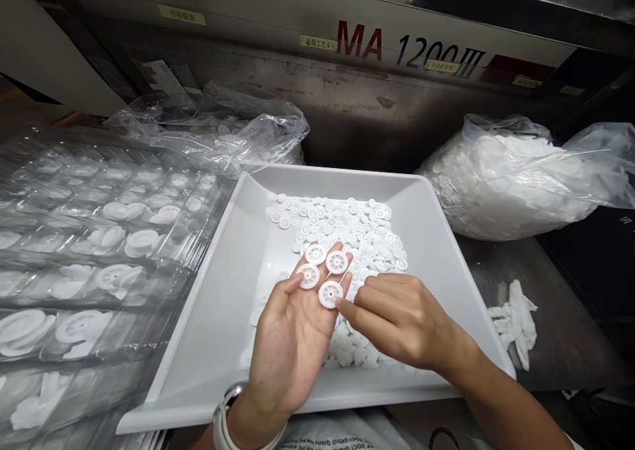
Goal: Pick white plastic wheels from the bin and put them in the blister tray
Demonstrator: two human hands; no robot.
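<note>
My left hand (292, 337) lies palm up over a light grey tray (218, 304), fingers stretched out, with several small white plastic wheels (323, 274) resting on the fingertips. My right hand (397, 317) is beside it, fingers curled, its index finger touching the nearest wheel on my left fingers. Under both hands, a heap of the same white wheels (347, 228) covers the tray floor.
Clear blister trays (89, 251) holding larger white discs are stacked at the left. A clear bag (223, 129) lies behind the tray, and a full bag of white parts (516, 172) sits at the right. White gloves (516, 321) lie on the metal bench. A machine wall stands behind.
</note>
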